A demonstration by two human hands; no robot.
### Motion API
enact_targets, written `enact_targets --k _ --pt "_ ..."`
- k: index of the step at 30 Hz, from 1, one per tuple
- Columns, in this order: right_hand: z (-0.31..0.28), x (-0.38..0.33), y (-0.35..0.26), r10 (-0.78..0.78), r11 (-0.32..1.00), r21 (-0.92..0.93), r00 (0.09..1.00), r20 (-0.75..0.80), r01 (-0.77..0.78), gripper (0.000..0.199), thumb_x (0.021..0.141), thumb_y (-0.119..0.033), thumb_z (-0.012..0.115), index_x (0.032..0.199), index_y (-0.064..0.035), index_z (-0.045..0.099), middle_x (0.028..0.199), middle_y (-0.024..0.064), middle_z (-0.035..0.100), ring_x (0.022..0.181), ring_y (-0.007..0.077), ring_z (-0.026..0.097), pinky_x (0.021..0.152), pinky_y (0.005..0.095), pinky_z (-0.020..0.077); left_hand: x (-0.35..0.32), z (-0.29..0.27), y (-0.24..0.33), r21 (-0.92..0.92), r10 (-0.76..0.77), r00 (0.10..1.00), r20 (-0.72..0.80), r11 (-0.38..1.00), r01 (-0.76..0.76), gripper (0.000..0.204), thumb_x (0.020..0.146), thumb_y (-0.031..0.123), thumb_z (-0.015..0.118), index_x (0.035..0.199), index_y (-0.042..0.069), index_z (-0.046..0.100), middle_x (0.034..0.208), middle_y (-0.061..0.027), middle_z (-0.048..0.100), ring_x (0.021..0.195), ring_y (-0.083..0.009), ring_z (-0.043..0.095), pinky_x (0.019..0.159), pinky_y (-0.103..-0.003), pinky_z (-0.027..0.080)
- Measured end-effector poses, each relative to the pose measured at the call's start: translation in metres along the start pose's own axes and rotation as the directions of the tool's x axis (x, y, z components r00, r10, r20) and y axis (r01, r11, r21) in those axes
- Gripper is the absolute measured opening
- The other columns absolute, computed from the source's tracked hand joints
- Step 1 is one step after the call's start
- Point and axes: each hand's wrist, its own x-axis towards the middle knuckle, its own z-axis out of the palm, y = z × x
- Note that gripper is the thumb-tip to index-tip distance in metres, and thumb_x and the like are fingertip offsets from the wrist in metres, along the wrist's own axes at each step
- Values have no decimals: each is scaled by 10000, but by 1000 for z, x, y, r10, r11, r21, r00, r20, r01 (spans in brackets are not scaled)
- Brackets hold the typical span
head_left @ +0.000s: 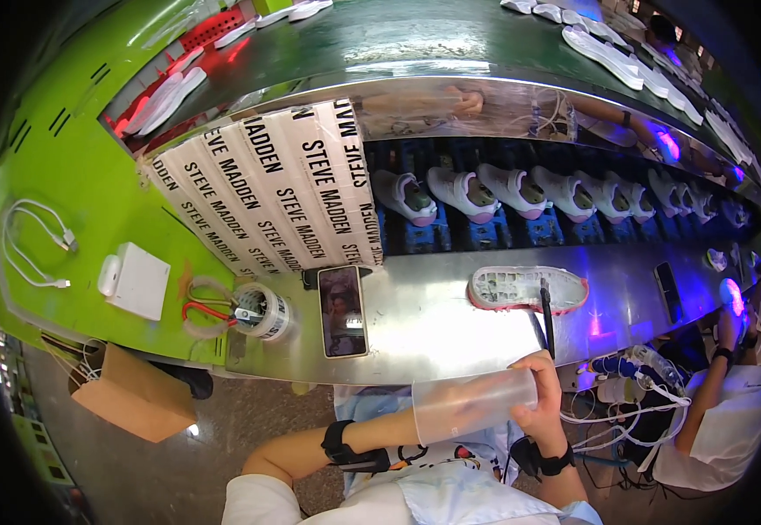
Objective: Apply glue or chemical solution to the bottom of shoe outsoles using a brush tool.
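A translucent plastic tube (468, 408) lies across my lap, below the bench's front edge. My right hand (541, 395) grips its right end, thumb and fingers curled on the rim. My left forearm runs into the left end, and my left hand (485, 394) shows only as a blur through the plastic, so its fingers cannot be made out. Beyond them on the metal bench rests a clear shoe sole (520, 287) with a pinkish-red edge. A black-handled brush-like tool (547, 308) leans across the sole's right part.
A phone (343, 315) lies left of the sole, beside a white tub (263, 313) and red-handled scissors (205, 313). Behind stands a printed carton (262, 192). Shoes (468, 194) line a conveyor; white soles (603, 58) lie above. A co-worker's arm (704, 394) is at right.
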Motion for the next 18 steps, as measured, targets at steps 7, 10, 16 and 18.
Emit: enact_targets --k 7,10,16,18 --pt "5 5 -3 20 1000 17 999 41 -21 661 700 -488 752 1074 -2 506 989 64 444 847 140 533 711 256 459 -5 -12 0 -23 -111 974 199 993 118 529 911 69 475 1417 78 320 1291 -131 515 1097 -219 567 917 -291 428" --pt "6 3 -2 28 999 29 998 47 -30 650 706 -484 750 1070 -3 507 984 61 441 839 135 529 708 252 454 1 -16 -1 -47 -124 948 292 988 144 518 930 98 460 1424 74 305 1305 -119 504 1108 -201 551 919 -289 421" --pt "1 5 -1 21 1000 1 1000 18 -21 654 697 -487 749 1067 -7 505 975 55 433 843 130 510 713 246 438 -6 -13 3 -304 -129 984 126 939 162 470 956 174 458 1397 57 344 1180 -59 557 967 -134 556 833 -261 447" --pt "-1 6 3 27 1000 14 1000 -8 -27 654 695 -486 748 1067 -7 504 974 55 432 847 130 505 715 245 434 -6 -19 4 -389 -245 957 153 875 286 458 955 195 472 1378 48 373 1125 -45 575 922 -114 550 803 -250 452"
